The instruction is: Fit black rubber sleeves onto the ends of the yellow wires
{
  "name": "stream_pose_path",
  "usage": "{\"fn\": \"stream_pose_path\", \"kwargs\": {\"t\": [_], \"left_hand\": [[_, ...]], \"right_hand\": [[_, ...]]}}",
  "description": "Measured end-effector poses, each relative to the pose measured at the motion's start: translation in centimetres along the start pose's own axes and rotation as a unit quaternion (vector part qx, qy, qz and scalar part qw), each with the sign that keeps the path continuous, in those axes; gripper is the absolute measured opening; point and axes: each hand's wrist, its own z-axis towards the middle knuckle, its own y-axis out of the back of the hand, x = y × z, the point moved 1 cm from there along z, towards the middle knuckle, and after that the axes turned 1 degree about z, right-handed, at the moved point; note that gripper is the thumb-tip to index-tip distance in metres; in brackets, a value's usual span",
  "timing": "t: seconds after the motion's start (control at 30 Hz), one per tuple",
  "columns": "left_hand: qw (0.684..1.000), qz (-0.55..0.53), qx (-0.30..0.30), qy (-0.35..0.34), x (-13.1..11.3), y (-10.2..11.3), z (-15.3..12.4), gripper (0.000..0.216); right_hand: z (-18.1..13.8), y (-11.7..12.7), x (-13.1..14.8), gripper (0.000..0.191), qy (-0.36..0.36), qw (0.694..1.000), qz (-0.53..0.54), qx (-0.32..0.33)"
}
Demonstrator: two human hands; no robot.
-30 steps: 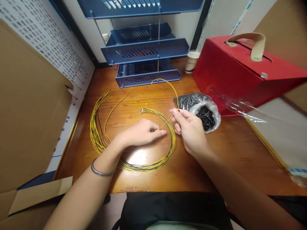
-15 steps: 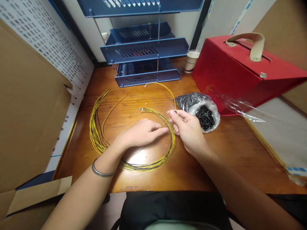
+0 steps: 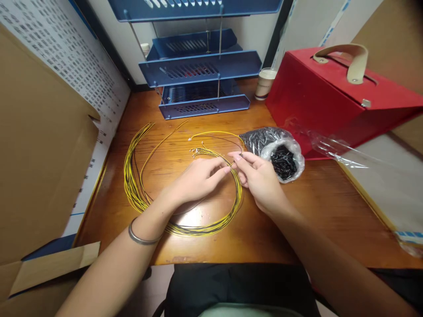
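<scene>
"What is being gripped?"

"A yellow-and-black wire (image 3: 216, 131) is being pinched by the left hand (image 3: 201, 178) and the right hand (image 3: 259, 176), just left of the clear plastic bag (image 3: 300, 160)."

"And the wire bundle (image 3: 130, 185)?"

"It is being partly covered by the left wrist (image 3: 167, 203), left of that bag."

Left forearm (image 3: 122, 255): bare, slanting up from lower left | left hand (image 3: 200, 178): back uppermost, angled inward at the wrist, thumb and forefinger tips close together | right forearm (image 3: 324, 255): bare, slanting up from lower right | right hand (image 3: 259, 178): thumb and forefinger pinched, other fingers curled below | hands: fingertips nearly meeting
</scene>
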Motion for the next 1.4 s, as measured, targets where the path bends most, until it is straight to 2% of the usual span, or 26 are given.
{"fn": "stream_pose_path", "kwargs": {"t": [0.1,0.2,0.33,0.43,0.57,0.8,0.93,1.1,1.27,1.4], "left_hand": [[0.999,-0.012,-0.034,-0.022,-0.22,-0.02,0.08,0.029],[0.998,-0.036,-0.042,-0.012,-0.17,-0.19,0.24,0.029],[0.991,-0.129,-0.008,0.024,0.19,-0.69,0.42,0.032],[0.987,-0.153,0.018,0.043,0.31,-0.92,0.42,0.033],[0.99,-0.128,0.015,0.057,0.23,-0.74,0.32,0.031],[0.994,-0.094,-0.054,0.03,0.43,-0.16,0.36,0.023],[0.992,-0.101,-0.07,0.029,0.29,-0.05,0.21,0.021],[0.995,-0.022,-0.095,-0.025,-0.38,-0.29,0.04,0.016],[0.993,0.014,-0.103,-0.062,-0.44,-0.63,0.05,0.021],[0.997,0.001,-0.071,-0.034,-0.23,-0.7,0.05,0.023]], "right_hand": [[-0.14,-0.05,-0.01,0.032,-0.01,1.0,-0.005,0.013],[-0.21,-0.03,0.05,0.034,-0.015,1.0,-0.008,0.013],[-0.17,-0.09,0.14,0.034,-0.024,1.0,0.001,0.006],[-0.11,-0.13,0.09,0.033,-0.019,1.0,0.008,-0.004],[-0.12,-0.01,0.02,0.031,-0.009,1.0,0.004,-0.024],[-0.16,0.07,0.41,0.029,-0.003,0.999,0.018,-0.042],[-0.03,0.02,0.43,0.026,0.009,0.998,0.024,-0.054],[-0.04,0.0,0.4,0.025,0.014,0.998,0.019,-0.053],[-0.2,-0.03,0.55,0.031,-0.01,0.999,0.002,-0.053],[-0.27,-0.04,0.43,0.035,-0.009,0.999,-0.004,-0.035]]}}
